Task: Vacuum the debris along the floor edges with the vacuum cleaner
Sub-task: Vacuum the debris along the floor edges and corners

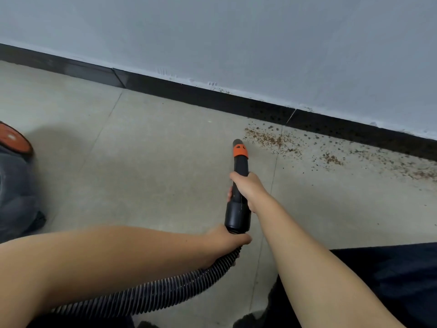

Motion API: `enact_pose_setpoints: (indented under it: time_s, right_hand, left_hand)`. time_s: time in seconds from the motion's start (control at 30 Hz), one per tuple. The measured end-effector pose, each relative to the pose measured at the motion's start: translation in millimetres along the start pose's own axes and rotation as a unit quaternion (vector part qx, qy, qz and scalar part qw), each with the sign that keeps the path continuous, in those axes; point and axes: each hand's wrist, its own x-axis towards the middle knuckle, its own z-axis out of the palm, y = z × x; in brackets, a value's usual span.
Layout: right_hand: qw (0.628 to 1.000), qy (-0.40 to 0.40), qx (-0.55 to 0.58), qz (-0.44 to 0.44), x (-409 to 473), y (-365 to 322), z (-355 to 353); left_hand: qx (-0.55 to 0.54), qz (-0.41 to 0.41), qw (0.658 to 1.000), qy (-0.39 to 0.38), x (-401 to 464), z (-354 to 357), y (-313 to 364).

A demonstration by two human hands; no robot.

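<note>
Grey floor (165, 143) is giving open room near and left; black skirting (212, 100) is closing off the far edge. Hose (146, 297), prob. soft and light, is bending under left hand (227, 240)'s grip. Stiff nozzle (239, 176), gripped mid-barrel by right hand (246, 188), is pointing at loose debris (272, 139) far right.

Open floor (146, 162) is seen left of the nozzle (240, 153), bare up to the black skirting (212, 100). Passage forward is closed by the skirting and the wall (236, 39) above it. To the right, the strip along the skirting is strewn with debris (274, 139), loose and low, no barrier to a hand. The far left is blocked by the vacuum cleaner body (14, 185). Near space is crossed by the ribbed hose (165, 292), and the lower right is taken up by a dark-clothed leg (390, 280).
</note>
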Motion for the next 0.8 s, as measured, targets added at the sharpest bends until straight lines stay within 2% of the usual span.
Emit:
enact_pose_setpoints:
  time_s: [0.37,0.63,0.8]
  right_hand:
    - [0.995,0.076,0.061,-0.012,-1,19,-35]
    - [0.975,0.155,0.161,0.006,-34,48,-91]
    - [0.983,0.128,0.133,0.012,-29,40,-89]
  left_hand:
    - [0.045,0.008,0.999,-0.018,16,21,-2]
    - [0.151,0.025,0.984,-0.093,17,58,-8]
    - [0.11,0.03,0.989,-0.092,18,58,-7]
